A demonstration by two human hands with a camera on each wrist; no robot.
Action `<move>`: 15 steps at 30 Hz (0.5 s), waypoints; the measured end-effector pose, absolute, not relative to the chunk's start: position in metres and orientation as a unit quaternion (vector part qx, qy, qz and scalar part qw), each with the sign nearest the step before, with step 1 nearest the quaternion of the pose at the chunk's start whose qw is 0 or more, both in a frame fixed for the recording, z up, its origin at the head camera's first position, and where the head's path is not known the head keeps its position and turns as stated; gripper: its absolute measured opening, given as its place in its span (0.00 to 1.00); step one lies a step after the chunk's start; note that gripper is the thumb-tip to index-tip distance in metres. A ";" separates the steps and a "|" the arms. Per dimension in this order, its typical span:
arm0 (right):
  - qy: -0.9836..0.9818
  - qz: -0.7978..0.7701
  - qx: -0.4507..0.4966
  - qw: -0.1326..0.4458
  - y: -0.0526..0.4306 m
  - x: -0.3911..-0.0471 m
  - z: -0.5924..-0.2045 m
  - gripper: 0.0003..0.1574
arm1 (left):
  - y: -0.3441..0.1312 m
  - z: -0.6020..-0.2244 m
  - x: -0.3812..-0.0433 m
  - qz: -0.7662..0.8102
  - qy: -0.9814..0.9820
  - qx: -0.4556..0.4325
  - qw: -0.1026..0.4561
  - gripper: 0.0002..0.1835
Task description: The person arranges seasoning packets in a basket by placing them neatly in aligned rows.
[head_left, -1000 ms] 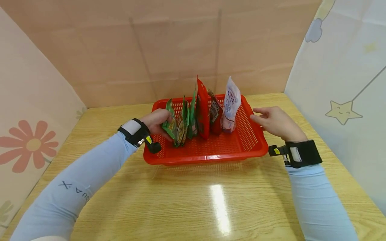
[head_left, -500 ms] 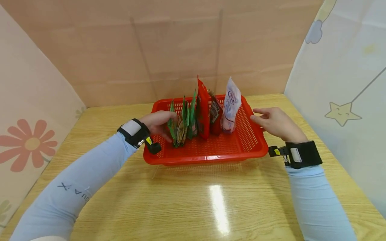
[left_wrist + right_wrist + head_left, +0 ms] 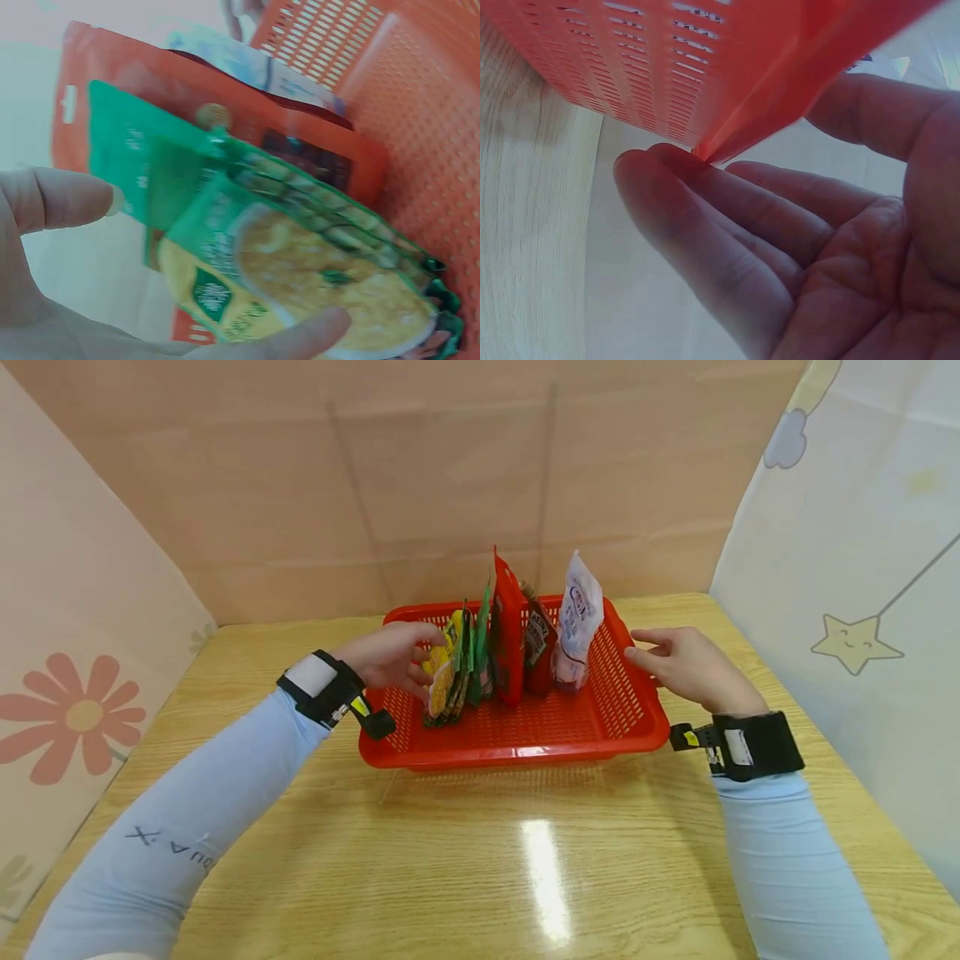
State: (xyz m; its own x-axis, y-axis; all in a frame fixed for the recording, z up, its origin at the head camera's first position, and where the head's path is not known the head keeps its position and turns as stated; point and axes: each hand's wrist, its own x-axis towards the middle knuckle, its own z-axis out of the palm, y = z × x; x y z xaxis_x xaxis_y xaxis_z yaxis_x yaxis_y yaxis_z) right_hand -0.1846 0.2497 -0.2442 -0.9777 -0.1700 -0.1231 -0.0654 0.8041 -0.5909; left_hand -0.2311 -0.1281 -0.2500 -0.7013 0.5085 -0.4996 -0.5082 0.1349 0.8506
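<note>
A red plastic basket (image 3: 517, 752) holds several packets standing on edge. At its left end is a soup packet (image 3: 441, 675) with a yellow and green front and a bowl pictured on it. My left hand (image 3: 390, 656) is beside this packet, thumb and fingers spread; in the left wrist view a finger (image 3: 311, 334) overlaps the packet's front. Green packets (image 3: 481, 647) stand behind it, then a red pouch (image 3: 507, 639), a Heinz ketchup bottle (image 3: 537, 643) and a white-blue pouch (image 3: 581, 617). My right hand (image 3: 693, 668) holds the basket's right rim, thumb above and fingers beneath.
The basket stands on a wooden table (image 3: 465, 868), close to the tan back wall (image 3: 450, 485). Patterned side panels (image 3: 847, 568) rise at left and right. Inside the basket, bare floor (image 3: 555, 718) shows in front of the pouches and bottle.
My left hand has let go of the soup packet and drawn back a little to the left. The packet's yellow front now shows. My right hand stays at the rim.
</note>
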 end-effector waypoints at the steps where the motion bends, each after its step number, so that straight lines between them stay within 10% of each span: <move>1: 0.946 -0.306 -0.062 0.085 0.250 -0.184 -0.244 0.38 | -0.130 -0.247 -0.231 0.665 0.643 0.003 0.380 0.35; 15: 0.945 -0.311 -0.058 0.082 0.255 -0.179 -0.242 0.36 | -0.177 -0.224 -0.255 0.557 0.821 0.086 0.097 0.22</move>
State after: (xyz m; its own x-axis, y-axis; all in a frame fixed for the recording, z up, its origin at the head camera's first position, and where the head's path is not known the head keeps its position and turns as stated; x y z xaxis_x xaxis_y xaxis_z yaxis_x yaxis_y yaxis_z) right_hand -0.1788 0.2550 -0.2421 -0.9798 -0.1599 -0.1201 -0.0576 0.8005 -0.5966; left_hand -0.2547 -0.1769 -0.2238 -0.9664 0.2492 -0.0636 0.0330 0.3656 0.9302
